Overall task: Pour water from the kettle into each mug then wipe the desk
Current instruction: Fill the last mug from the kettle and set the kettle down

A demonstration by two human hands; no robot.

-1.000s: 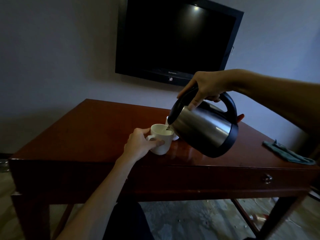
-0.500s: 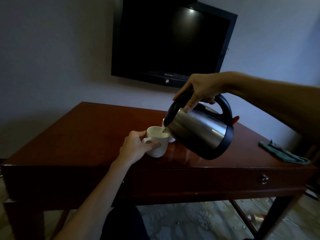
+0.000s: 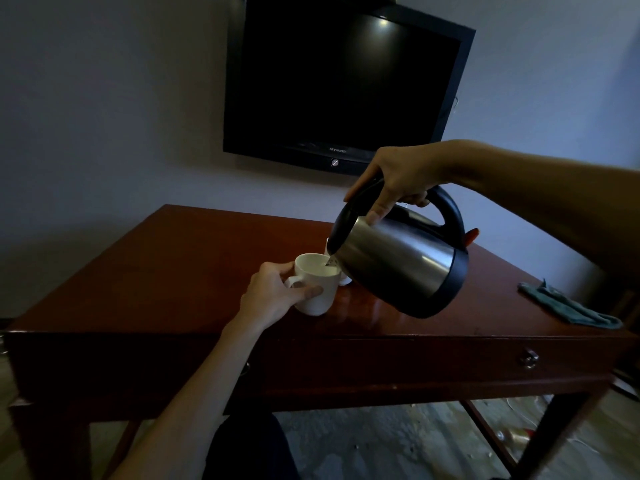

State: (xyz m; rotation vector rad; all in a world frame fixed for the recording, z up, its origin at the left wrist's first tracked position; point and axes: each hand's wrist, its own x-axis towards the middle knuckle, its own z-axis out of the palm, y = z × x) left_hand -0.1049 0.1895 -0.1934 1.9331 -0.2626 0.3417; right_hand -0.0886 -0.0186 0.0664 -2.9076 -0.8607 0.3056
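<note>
A steel kettle (image 3: 398, 265) with a black handle and base hangs tilted over the desk, its spout down over a white mug (image 3: 317, 285). Water runs from the spout into the mug. My right hand (image 3: 394, 181) grips the kettle's handle from above. My left hand (image 3: 273, 296) holds the mug by its handle side, thumb on the front wall, with the mug standing on the dark red wooden desk (image 3: 173, 271). A second white mug (image 3: 344, 279) stands just behind, mostly hidden by the kettle. A green cloth (image 3: 568, 306) lies at the desk's right edge.
A black television (image 3: 346, 84) hangs on the wall behind the desk. The desk front has a drawer with a metal knob (image 3: 528, 358). Below the desk lie patterned floor and small litter at the right.
The kettle keeps pouring into the same mug with little change in tilt. Both hands hold their grips; the view has shifted slightly.
</note>
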